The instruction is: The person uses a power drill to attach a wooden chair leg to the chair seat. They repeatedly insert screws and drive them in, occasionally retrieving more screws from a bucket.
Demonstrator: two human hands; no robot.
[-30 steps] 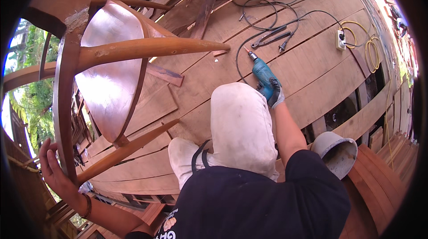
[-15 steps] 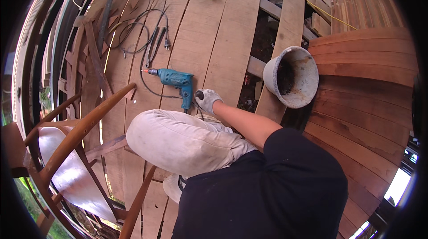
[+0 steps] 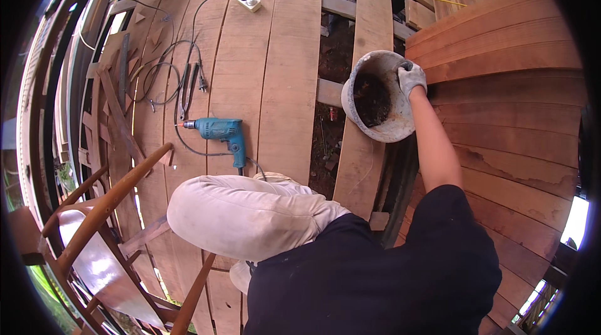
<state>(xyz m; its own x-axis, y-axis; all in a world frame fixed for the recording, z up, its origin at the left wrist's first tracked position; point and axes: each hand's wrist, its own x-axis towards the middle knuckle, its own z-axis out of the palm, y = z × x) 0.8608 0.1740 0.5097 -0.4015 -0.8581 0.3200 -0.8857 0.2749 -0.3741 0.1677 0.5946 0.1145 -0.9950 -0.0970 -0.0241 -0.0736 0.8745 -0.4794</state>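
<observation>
Gripping a gray bucket [image 3: 395, 107] by its rim with the gloved right hand [image 3: 411, 77] at the right edge of the plank floor [image 3: 250, 66], beside reddish boards [image 3: 507, 141]; cannot tell the left hand's hold. Blue drill [image 3: 220, 129] mid-floor, white power strip [image 3: 247, 2] near top edge, greenery [image 3: 45, 286] beyond lower-left corner.

The gloved right hand [image 3: 411, 78] has swung from the drill [image 3: 219, 130], left of centre, over to the bucket [image 3: 397, 113], upper right.

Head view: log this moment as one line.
right hand: gloved, at rim of bucket, grip unclear | left hand: not in view | drill: lying on planks | power strip: on planks
</observation>
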